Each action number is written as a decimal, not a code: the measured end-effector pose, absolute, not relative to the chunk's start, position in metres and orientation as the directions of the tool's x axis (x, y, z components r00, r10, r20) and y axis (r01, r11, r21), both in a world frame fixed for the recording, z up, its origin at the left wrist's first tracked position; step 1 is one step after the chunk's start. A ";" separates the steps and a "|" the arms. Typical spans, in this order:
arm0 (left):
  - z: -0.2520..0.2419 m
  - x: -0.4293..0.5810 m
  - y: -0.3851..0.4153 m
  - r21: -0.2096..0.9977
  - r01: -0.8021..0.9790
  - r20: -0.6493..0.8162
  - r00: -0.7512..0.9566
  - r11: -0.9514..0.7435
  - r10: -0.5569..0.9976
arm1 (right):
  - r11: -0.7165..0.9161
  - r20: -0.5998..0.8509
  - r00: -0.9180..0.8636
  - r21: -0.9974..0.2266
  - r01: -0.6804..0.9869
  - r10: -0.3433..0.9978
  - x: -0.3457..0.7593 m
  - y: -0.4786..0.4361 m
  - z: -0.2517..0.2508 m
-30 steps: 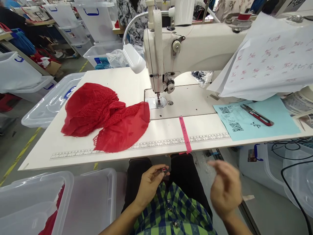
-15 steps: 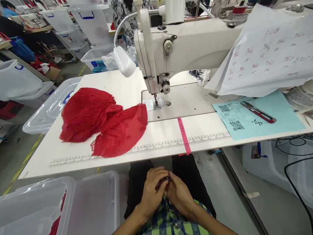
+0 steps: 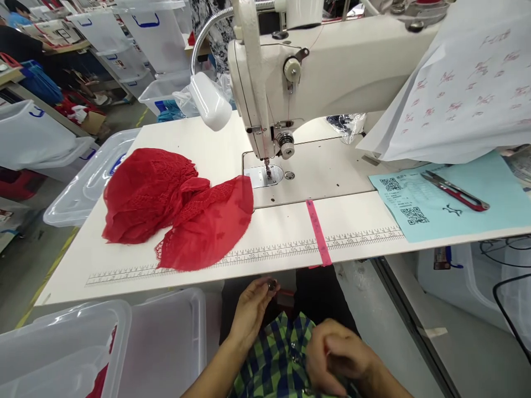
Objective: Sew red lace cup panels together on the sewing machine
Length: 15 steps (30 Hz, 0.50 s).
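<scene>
My left hand (image 3: 251, 309) is below the table's front edge, over my lap, with fingertips pinched on a small dark metal part (image 3: 271, 285). My right hand (image 3: 336, 356) is curled low at my checked shirt, slightly blurred; whether it holds anything is hidden. On the white table (image 3: 274, 237) lies a pile of red lace fabric (image 3: 178, 207), left of the sewing machine (image 3: 315, 72) and its needle (image 3: 267, 166). A pink tape strip (image 3: 318, 232) crosses the printed ruler at the table's front.
Red thread snips (image 3: 454, 190) lie on a blue paper sheet (image 3: 456, 207) at right, under white pattern paper (image 3: 456, 94). Clear plastic bins (image 3: 103, 348) stand at lower left, more bins (image 3: 89, 177) left of the table. A lamp head (image 3: 209, 102) hangs beside the machine.
My hands, joined over my lap half a second ago, have parted. The right dropped down to my shirt; the left stayed up with the small part pinched.
</scene>
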State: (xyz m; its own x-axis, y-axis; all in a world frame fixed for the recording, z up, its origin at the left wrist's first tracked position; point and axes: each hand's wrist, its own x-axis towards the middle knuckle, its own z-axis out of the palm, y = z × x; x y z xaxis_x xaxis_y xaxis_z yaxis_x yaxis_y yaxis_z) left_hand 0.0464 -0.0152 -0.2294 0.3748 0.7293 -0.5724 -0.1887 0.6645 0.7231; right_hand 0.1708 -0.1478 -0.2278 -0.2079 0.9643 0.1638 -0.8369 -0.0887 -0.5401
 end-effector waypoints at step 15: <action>-0.232 0.047 -0.012 0.709 -0.150 -0.600 0.386 0.690 0.701 | 0.432 -0.382 0.705 -0.588 -0.684 0.598 0.219 -0.165 -0.263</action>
State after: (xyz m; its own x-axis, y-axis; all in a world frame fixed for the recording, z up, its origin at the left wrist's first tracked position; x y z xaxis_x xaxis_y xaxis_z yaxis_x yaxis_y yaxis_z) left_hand 0.0467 -0.0121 -0.2317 0.3856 0.7006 -0.6004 -0.1495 0.6895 0.7087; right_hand 0.2191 -0.1648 -0.2633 0.7049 0.5979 -0.3817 -0.6843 0.4317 -0.5876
